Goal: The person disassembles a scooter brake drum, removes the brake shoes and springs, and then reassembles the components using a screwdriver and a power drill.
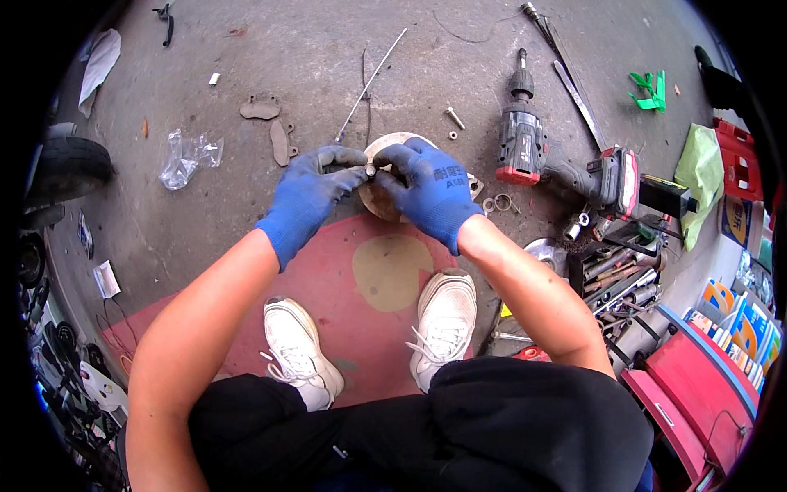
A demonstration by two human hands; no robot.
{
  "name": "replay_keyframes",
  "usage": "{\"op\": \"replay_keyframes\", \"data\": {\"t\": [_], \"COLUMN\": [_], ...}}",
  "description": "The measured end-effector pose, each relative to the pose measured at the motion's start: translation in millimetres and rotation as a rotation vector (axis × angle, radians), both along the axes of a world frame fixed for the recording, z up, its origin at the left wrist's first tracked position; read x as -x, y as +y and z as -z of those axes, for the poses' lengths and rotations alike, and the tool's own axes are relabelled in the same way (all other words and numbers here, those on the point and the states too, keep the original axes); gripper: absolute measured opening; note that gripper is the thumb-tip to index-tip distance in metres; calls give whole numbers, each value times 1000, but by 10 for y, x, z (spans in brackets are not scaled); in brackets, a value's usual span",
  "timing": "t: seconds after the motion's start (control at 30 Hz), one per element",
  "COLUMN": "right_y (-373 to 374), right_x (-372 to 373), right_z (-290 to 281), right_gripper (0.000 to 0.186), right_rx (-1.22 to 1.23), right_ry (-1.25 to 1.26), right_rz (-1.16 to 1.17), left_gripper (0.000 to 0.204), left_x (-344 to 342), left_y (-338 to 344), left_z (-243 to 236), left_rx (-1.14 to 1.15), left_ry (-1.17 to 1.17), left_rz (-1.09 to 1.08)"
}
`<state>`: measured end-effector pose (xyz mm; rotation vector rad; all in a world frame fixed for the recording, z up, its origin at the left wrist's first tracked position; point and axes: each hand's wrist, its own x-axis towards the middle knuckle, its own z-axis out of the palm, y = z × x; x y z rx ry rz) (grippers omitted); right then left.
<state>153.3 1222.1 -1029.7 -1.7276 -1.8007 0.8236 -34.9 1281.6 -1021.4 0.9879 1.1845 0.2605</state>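
The gloves (299, 201) look matt knitted cloth, the small part (370, 170) glossy metal, the floor (311, 57) rough concrete.

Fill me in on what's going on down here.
The person's blue-gloved left grip and right grip meet fingertip to fingertip at a small round metal piece, over a round metal part. Whether both are pinching the piece is hard to tell. Ahead, two brake pads lie on the concrete floor; to the right are a loose bolt, a nut and a cordless power drill, none of them in hand.
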Motion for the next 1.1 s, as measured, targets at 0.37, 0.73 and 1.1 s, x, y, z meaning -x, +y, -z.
{"op": "replay_keyframes", "data": {"t": [0.37, 0.73, 1.1], "right_y": [0, 83, 109], "right_x": [3, 89, 182], "right_z": [42, -86, -130], "right_gripper": [17, 25, 28], "right_rx": [-134, 46, 36], "right_ry": [48, -113, -139], "right_rz": [7, -66, -66], "left_gripper": [28, 28, 41], "left_x": [24, 38, 182], "left_y": [41, 17, 13], "left_z": [-95, 57, 198], "left_rx": [71, 243, 247], "left_ry": [-40, -97, -233], "left_rz": [34, -85, -11]}}
